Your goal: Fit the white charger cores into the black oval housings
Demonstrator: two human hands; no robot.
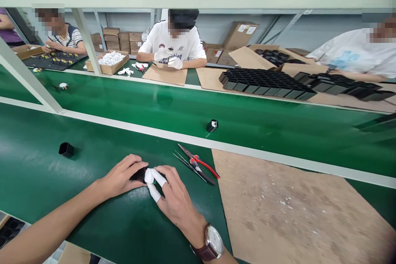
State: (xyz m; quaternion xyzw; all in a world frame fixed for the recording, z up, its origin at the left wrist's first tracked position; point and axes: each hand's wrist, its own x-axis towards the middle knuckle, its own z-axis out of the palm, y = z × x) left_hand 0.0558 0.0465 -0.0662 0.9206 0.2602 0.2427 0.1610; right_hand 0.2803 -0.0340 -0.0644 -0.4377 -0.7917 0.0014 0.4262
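Observation:
My left hand [126,175] is closed around a small black plastic housing [140,174], held just above the green bench. At the housing's open end, my right hand [175,194] pinches a round white part [149,176] between thumb and forefinger, both in white finger cots. A bit of green shows beside the white part; how far the part sits in the housing I cannot tell. Another black housing [66,149] stands to the left. Right of my hands lie tweezers [190,166] and red-and-black needle-nose pliers [199,164].
A cardboard sheet [293,214] covers the bench at right. Beyond a pale rail [173,137], a green conveyor belt [161,105] carries a black housing [212,126] and a small wired part [63,86]. Co-workers sit opposite, near a box of white parts [108,60] and rows of black housings [266,82].

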